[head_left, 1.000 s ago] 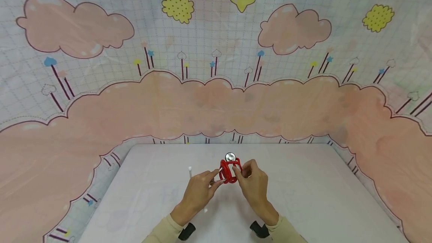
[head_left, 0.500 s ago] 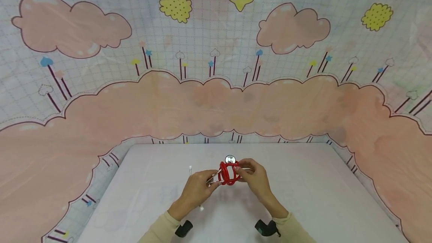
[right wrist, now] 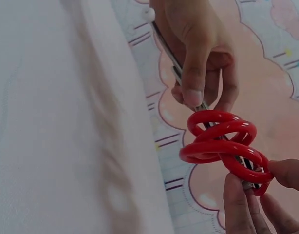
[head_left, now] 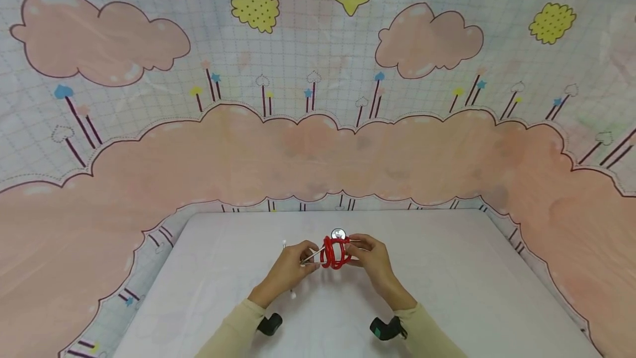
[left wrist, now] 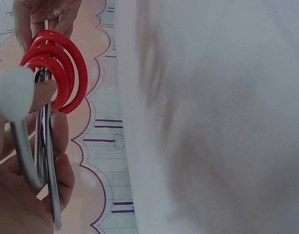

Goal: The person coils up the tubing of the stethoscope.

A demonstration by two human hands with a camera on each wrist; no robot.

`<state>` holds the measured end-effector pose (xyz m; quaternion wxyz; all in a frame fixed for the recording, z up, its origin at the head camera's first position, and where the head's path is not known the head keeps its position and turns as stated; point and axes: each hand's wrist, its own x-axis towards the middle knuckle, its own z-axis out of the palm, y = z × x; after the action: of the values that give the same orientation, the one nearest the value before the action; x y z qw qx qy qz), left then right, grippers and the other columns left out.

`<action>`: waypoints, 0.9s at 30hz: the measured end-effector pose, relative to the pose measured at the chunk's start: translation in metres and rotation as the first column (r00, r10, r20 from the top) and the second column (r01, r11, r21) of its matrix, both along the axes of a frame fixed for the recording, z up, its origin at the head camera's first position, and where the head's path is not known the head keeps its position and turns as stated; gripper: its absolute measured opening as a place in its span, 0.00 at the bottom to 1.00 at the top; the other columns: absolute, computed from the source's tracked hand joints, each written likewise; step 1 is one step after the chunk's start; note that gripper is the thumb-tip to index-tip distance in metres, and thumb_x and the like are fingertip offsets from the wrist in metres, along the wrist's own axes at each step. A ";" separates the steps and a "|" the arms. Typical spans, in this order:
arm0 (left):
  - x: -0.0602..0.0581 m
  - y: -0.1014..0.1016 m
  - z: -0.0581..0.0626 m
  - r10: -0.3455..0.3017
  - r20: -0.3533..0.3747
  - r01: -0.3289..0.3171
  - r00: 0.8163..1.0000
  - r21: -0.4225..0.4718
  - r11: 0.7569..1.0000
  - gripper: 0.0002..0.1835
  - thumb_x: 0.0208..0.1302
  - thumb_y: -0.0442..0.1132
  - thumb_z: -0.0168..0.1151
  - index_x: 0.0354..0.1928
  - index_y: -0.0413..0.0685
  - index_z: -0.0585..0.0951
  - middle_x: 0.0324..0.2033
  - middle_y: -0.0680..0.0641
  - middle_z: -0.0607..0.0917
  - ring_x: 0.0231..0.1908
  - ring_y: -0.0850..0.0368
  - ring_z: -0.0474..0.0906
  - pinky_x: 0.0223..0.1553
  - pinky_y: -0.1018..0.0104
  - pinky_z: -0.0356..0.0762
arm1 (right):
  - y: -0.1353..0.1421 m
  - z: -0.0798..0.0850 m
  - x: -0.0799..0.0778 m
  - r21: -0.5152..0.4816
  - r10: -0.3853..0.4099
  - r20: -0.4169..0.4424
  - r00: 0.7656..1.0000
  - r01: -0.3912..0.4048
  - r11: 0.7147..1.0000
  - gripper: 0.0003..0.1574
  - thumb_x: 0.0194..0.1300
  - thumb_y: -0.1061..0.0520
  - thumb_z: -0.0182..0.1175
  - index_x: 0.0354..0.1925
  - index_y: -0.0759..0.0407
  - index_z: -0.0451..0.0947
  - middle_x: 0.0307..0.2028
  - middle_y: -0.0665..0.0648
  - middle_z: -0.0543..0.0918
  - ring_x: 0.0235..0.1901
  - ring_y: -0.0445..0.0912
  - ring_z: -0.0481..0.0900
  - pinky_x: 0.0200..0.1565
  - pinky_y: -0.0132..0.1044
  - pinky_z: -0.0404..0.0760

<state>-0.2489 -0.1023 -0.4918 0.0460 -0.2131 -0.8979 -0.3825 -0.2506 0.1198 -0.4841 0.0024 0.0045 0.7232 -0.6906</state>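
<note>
A stethoscope is held between my two hands above the white table, its red tubing [head_left: 326,253] wound into several loops around the metal ear tubes [right wrist: 176,73]. The round silver chest piece [head_left: 338,234] sticks out at the far side of the coil. My left hand [head_left: 284,270] grips the metal ear tubes on the left. White ear tips [left wrist: 14,93] stick out past this hand on either side. On the right, my right hand [head_left: 376,267] pinches the end of the coil between thumb and fingers; the right wrist view shows its fingertips [right wrist: 286,173] at the red loops.
Under both hands lies a white tabletop [head_left: 472,275]. A patterned cloth backdrop [head_left: 318,162] with clouds and stars rises behind and beside it. Black wrist cameras [head_left: 270,325] sit at both sleeve cuffs.
The left hand has shifted slightly left and away from me, showing more of the ear tubes. The right fingers have resettled on the coil's right end. The stethoscope stays coiled.
</note>
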 end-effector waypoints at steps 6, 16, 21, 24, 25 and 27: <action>-0.010 -0.001 -0.005 0.007 0.038 -0.009 0.999 0.038 0.999 0.16 0.57 0.37 0.72 0.47 0.47 0.81 0.28 0.55 0.83 0.29 0.65 0.75 0.31 0.72 0.73 | 0.000 -0.011 -0.011 -0.057 0.010 0.066 0.998 -0.006 0.998 0.24 0.65 0.56 0.65 0.56 0.64 0.75 0.49 0.63 0.84 0.40 0.46 0.85 0.44 0.43 0.86; -0.025 -0.002 -0.021 -0.008 0.113 -0.003 0.994 0.098 0.995 0.14 0.56 0.33 0.71 0.45 0.46 0.81 0.29 0.53 0.84 0.30 0.64 0.76 0.33 0.72 0.74 | 0.001 -0.027 -0.022 -0.131 0.021 0.133 0.991 -0.003 0.991 0.24 0.66 0.59 0.63 0.58 0.65 0.74 0.46 0.60 0.85 0.40 0.45 0.84 0.46 0.43 0.85; -0.029 -0.003 -0.025 -0.022 0.144 0.007 0.989 0.101 0.995 0.14 0.57 0.32 0.71 0.45 0.44 0.81 0.31 0.50 0.85 0.32 0.63 0.78 0.35 0.70 0.75 | 0.001 -0.034 -0.026 -0.126 0.029 0.141 0.990 -0.011 0.992 0.26 0.66 0.58 0.63 0.60 0.66 0.72 0.49 0.63 0.84 0.40 0.44 0.83 0.49 0.46 0.84; -0.030 -0.004 -0.028 -0.032 0.148 0.018 0.988 0.093 0.996 0.13 0.57 0.30 0.70 0.44 0.42 0.81 0.33 0.47 0.86 0.33 0.60 0.79 0.37 0.69 0.77 | 0.000 -0.039 -0.027 -0.124 0.042 0.147 0.988 -0.023 0.992 0.24 0.66 0.60 0.62 0.58 0.66 0.73 0.48 0.63 0.84 0.39 0.44 0.82 0.49 0.46 0.83; -0.031 -0.005 -0.030 -0.034 0.146 0.022 0.989 0.084 0.996 0.13 0.57 0.30 0.70 0.44 0.42 0.81 0.34 0.47 0.87 0.34 0.60 0.80 0.38 0.68 0.77 | 0.000 -0.040 -0.027 -0.122 0.045 0.149 0.988 -0.027 0.992 0.24 0.66 0.61 0.62 0.58 0.67 0.73 0.48 0.63 0.84 0.39 0.44 0.82 0.49 0.45 0.83; -0.032 -0.006 -0.033 -0.034 0.158 0.025 0.987 0.063 0.998 0.13 0.57 0.30 0.69 0.44 0.42 0.82 0.36 0.46 0.87 0.36 0.58 0.81 0.41 0.66 0.79 | 0.000 -0.043 -0.027 -0.111 0.050 0.154 0.987 -0.033 0.993 0.24 0.66 0.61 0.62 0.58 0.67 0.73 0.47 0.62 0.84 0.38 0.44 0.82 0.48 0.44 0.84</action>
<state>-0.2807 -0.1084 -0.5249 -0.0248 -0.1937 -0.8833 -0.4262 -0.2781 0.1198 -0.5267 0.0738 0.0437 0.6822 -0.7261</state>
